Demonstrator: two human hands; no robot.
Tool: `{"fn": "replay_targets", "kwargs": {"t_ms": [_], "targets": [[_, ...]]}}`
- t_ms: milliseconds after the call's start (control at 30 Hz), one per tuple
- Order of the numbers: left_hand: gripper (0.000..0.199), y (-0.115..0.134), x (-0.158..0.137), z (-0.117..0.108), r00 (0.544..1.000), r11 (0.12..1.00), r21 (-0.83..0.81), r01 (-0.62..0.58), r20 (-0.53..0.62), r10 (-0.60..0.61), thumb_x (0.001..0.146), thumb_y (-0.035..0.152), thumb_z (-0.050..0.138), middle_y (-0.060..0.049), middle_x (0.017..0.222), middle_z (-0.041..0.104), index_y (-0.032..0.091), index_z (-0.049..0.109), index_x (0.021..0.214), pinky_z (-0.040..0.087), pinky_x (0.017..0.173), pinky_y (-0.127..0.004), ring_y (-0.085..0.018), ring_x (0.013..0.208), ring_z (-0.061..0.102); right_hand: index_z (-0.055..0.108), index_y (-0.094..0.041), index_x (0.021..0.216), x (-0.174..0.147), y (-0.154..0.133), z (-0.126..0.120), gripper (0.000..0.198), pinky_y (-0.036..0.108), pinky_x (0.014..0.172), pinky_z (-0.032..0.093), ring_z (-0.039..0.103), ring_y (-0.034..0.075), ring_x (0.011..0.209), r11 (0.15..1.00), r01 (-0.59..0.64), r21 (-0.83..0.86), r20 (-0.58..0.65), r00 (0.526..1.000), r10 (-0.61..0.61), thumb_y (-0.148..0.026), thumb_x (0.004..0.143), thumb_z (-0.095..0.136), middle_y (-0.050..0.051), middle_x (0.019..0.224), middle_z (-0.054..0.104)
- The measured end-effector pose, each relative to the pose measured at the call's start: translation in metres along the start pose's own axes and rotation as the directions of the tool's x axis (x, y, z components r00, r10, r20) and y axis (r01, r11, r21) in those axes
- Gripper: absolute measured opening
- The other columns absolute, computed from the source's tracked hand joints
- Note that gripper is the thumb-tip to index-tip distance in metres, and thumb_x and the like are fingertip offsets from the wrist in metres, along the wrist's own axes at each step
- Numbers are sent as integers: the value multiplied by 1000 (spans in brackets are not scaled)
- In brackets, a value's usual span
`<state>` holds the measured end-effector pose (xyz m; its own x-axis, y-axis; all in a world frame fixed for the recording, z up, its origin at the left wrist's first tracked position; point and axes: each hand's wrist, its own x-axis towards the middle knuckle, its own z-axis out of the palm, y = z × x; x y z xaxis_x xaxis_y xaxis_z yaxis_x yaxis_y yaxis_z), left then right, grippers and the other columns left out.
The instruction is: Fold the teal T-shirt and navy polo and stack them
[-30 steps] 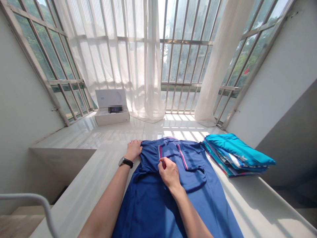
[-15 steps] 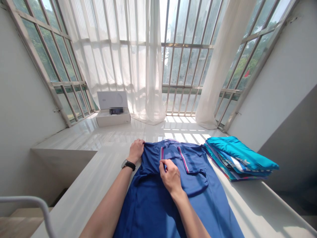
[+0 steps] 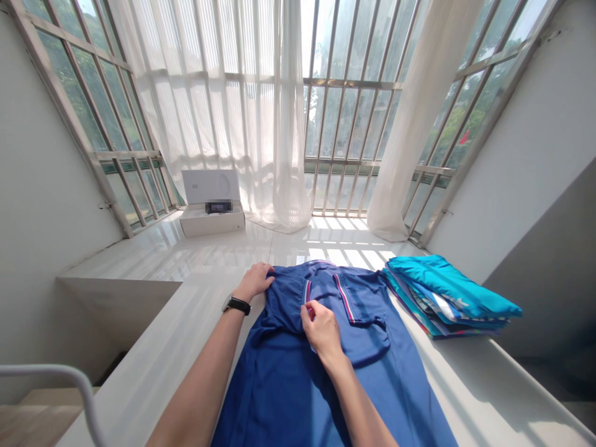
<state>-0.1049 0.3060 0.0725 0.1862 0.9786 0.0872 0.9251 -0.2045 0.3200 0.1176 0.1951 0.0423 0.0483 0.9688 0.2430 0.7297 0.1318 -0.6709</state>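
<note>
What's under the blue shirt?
The blue shirt lies flat on the white table, which shows on both sides. The left hand and right hand grip its top. Anything beneath the cloth is hidden.

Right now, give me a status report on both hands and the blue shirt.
Left hand gripping the blue shirt at its top left edge. Right hand pinching the striped collar. Shirt flat on the white counter; folded stack clear, to the right.
</note>
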Motion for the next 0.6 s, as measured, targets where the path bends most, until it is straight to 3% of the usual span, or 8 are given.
{"fn": "replay_targets", "kwargs": {"t_ms": [167, 467, 533, 600], "targets": [[36, 6, -2, -15, 993, 999, -23, -34, 114, 36, 85, 30, 66, -9, 124, 73, 19, 73, 120, 51, 99, -29, -25, 114, 67, 75, -23, 90, 0, -1, -2, 27, 26, 63, 39, 68, 21, 70, 999, -34, -10, 12, 999, 34, -35, 95, 51, 4, 73, 74], [25, 30, -8, -40, 987, 996, -70, -46, 152, 56, 84, 31, 63, -4, 90, 77, 19, 76, 102, 51, 72, -24, -20, 82, 71, 74, -23, 89, 0, 1, -2, 26, 27, 62, 37, 68, 21, 71, 999, -41, -14, 22, 999, 41, -34, 95, 51, 5, 73, 74], [22, 35, -11, -44, 966, 994, -106, -18, 255, 45, 82, 29, 64, -3, 82, 75, 18, 75, 98, 50, 66, -23, -17, 73, 70, 74, -23, 89, 0, 0, -2, 26, 27, 62, 37, 68, 21, 71, 999, -45, -13, 27, 999, 46, -34, 95, 51, 5, 74, 74], [17, 38, -14, -46, 913, 990, -137, 42, 407, 18, 80, 27, 66, -2, 74, 74, 17, 74, 90, 49, 61, -22, -15, 66, 68, 73, -22, 89, -1, 0, -2, 25, 27, 63, 37, 68, 21, 72, 999, -50, -10, 35, 998, 50, -33, 95, 51, 4, 74, 74]]}}
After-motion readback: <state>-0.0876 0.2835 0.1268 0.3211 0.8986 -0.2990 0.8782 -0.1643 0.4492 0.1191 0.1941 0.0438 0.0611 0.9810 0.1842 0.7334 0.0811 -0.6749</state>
